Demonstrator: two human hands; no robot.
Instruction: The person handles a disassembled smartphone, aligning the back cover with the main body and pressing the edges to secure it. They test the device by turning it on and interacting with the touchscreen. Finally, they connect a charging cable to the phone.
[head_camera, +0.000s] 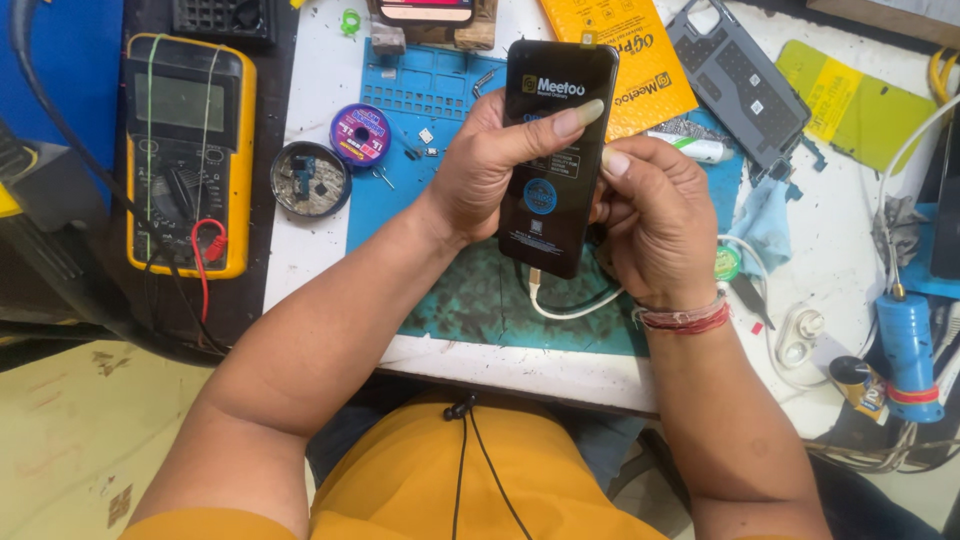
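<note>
A black smartphone (553, 160) with a printed protective film on its screen is held upright above a blue-green work mat (470, 300). My left hand (490, 165) wraps its left edge, with the thumb lying across the upper screen. My right hand (655, 215) grips the right edge, thumb pressed near the middle. A white cable (570, 310) is plugged into the phone's bottom end and loops to the right.
A yellow multimeter (190, 150) sits at the left. A round tin (311, 178) and a purple spool (360, 135) lie by the mat. A yellow packet (640, 60), grey phone frame (735, 80), blue cloth (765, 215) and blue tool (910, 350) crowd the right.
</note>
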